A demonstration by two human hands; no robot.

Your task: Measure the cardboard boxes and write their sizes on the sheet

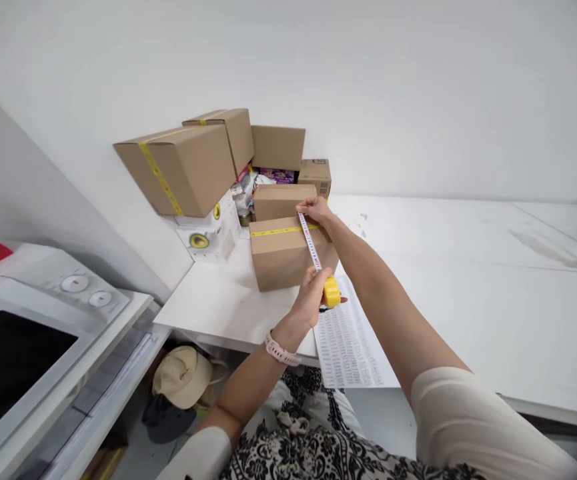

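A white microwave oven [23,353] with two round dials [75,283] stands at left — lower down shows a beige cloth cap [182,377].

the tape measure [331,292] is yellow, the carton [281,260] brown with yellow striping, the watchband [279,351] pale pink.

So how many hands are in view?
2. The left hand holds the yellow tape measure near the cardboard box; the right hand grips the blade by its end, near the box's far edge. No others show.

Yel tape measure [332,291], blade out, slanting over brn cardbd box [282,264], taped shut
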